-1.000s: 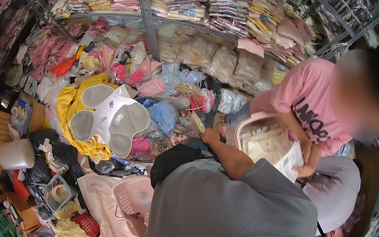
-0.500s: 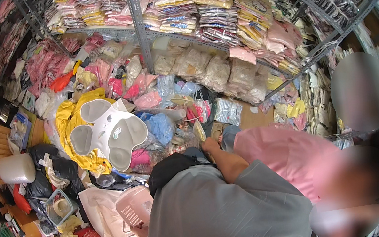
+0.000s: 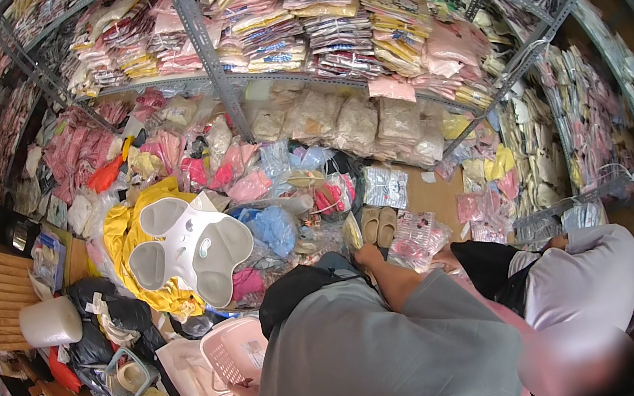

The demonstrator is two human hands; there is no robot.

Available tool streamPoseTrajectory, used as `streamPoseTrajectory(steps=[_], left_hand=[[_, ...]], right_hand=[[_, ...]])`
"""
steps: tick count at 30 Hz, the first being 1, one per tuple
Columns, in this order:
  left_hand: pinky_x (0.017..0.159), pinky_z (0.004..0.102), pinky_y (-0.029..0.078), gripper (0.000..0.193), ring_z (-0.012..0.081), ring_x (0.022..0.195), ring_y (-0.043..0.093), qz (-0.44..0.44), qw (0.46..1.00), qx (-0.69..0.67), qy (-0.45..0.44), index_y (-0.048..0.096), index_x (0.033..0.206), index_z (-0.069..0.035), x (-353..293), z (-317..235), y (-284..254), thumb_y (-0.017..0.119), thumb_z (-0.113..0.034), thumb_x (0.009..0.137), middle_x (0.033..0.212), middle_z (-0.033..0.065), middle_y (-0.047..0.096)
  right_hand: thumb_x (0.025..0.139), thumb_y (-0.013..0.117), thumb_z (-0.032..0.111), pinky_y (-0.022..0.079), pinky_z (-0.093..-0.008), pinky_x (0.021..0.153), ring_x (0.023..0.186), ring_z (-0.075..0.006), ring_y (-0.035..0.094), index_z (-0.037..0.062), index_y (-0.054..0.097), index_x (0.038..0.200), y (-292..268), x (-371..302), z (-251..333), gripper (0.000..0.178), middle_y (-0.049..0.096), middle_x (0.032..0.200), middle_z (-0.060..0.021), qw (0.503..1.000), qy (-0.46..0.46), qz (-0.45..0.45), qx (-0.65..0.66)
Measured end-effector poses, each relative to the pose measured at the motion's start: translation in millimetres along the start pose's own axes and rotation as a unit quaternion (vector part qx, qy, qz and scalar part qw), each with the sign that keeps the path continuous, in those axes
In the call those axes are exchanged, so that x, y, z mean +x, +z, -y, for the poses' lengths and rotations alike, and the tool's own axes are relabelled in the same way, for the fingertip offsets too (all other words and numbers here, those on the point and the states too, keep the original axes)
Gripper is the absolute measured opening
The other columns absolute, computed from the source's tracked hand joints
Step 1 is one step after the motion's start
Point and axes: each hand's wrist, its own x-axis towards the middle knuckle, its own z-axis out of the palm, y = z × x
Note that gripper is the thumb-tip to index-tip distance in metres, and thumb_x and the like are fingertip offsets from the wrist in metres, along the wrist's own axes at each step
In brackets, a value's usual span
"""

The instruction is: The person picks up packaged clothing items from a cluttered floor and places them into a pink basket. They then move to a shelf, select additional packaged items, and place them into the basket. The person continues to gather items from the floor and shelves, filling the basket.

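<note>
My left hand [image 3: 245, 395] is closed on the side of a pink plastic basket [image 3: 229, 350] with a perforated wall, at the lower left beside my grey shirt. In front of my knee, my right hand [image 3: 367, 255] is closed at the lower end of a slim yellowish packet [image 3: 352, 234] in clear plastic. Part of its fingers is hidden. Tan clogs [image 3: 379, 227] lie just beyond that hand, beside a clear bag of pink patterned clothing [image 3: 418, 238]. A white and grey paw-shaped plastic piece [image 3: 192, 249] rests on yellow cloth [image 3: 129, 226].
Metal shelving [image 3: 205, 51] stacked with bagged clothes [image 3: 320, 1] spans the far side. Loose bagged garments [image 3: 268, 230] cover the floor ahead. A co-worker in a pale shirt [image 3: 584, 281] bends close on my right. Black bags [image 3: 126, 317] and a clear bin [image 3: 126, 374] stand left.
The view has shifted, bringing the clogs and bagged pink clothing into sight. The pink-clothed co-worker has moved out toward the lower right, and one in a pale shirt now shows. Both my hands keep their holds.
</note>
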Motion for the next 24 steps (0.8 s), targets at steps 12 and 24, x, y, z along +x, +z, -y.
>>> streamPoseTrajectory(steps=[12, 24], left_hand=[[0.068, 0.0299, 0.048, 0.071, 0.0165, 0.078, 0.055, 0.041, 0.998, 0.031, -0.038, 0.025, 0.144, 0.007, 62.3, -0.2, 22.4, 0.058, 0.006, 0.081, 0.089, 0.0078, 0.056], [0.063, 0.0299, 0.046, 0.064, 0.0168, 0.070, 0.052, 0.138, 0.957, 0.219, 0.129, 0.021, 0.133, 0.005, 52.1, 25.7, 62.8, 0.058, 0.001, 0.081, 0.081, 0.0066, 0.052]], right_hand=[[0.087, 0.062, 0.032, 0.055, -0.0522, 0.085, 0.100, -0.0420, 0.069, 0.0035, 0.071, 0.106, -72.8, 5.7, 8.1, 0.035, 0.071, 0.107, -0.0237, 0.982, -0.126, -0.139, -0.034], [0.105, 0.055, 0.024, 0.056, -0.0414, 0.097, 0.119, -0.0278, 0.063, -0.0004, 0.040, 0.147, -349.9, -19.8, 93.6, 0.050, 0.057, 0.140, -0.0144, 0.643, -0.283, 0.054, 0.709]])
